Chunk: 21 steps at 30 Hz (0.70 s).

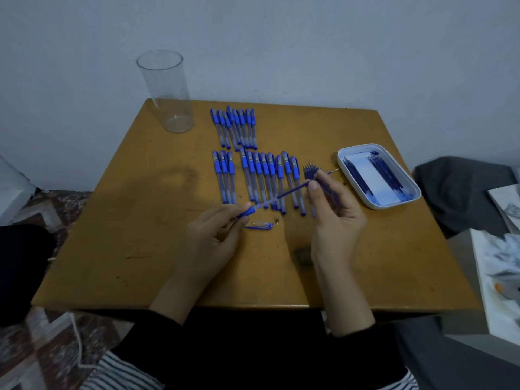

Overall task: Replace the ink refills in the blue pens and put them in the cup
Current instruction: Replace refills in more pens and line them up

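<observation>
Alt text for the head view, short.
A person's left hand grips a pen barrel, right hand pinches the blue refill sticking out of it, above a wooden table. Beyond lie rows of capped blue pens, an empty clear cup and a white tray of refills.

Brown wooden desk (140, 249), surface scuffed and stained. Clear cup (168, 94) upright at the far left corner. Blue pens in two groups at centre: far cluster (235, 126), near row (253, 175). Loose refills (311, 168) just right of the row. White tray (374, 206) at right. Cap (260, 225) and small tip (277, 220) beside the row's near end.
</observation>
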Available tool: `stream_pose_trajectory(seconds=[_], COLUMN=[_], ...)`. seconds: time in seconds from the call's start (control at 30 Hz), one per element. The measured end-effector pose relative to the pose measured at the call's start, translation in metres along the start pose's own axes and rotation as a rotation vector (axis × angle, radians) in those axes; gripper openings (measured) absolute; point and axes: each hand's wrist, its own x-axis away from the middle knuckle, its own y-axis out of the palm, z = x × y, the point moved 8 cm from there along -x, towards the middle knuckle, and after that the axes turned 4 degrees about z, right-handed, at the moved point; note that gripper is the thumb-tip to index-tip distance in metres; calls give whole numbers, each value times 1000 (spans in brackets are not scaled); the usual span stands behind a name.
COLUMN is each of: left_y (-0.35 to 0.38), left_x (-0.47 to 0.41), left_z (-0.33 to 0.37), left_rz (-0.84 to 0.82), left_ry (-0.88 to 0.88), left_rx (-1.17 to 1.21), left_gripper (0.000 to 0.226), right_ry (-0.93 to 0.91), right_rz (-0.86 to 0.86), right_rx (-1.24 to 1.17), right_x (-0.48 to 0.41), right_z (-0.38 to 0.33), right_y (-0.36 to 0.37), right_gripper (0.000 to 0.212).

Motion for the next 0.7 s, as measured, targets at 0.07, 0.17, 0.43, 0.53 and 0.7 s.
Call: stream_pose_trajectory(seconds=[0.07,0.17,0.43,0.53,0.7], left_y=[3,9,52,66,85], left_x=[1,0,-11,-17,-21], left_z=[1,5,25,31,42], left_rz=[-23,-40,-144,-158,-175], left_ry=[15,35,4,-22,19], left_rx=[-10,-26,17,-41,-51], left_gripper=[25,24,30,28,29], right_ry=[26,83,195,224,220], right_rz=[19,26,-40,-85,-165], right_rx=[-21,-9,261,359,537], right_x=[-7,-19,-54,-62,-69], right_z=[-3,-5,-1,3,16], right_y=[-9,-25,-76,-87,-91], right_gripper=[24,25,29,33,32])
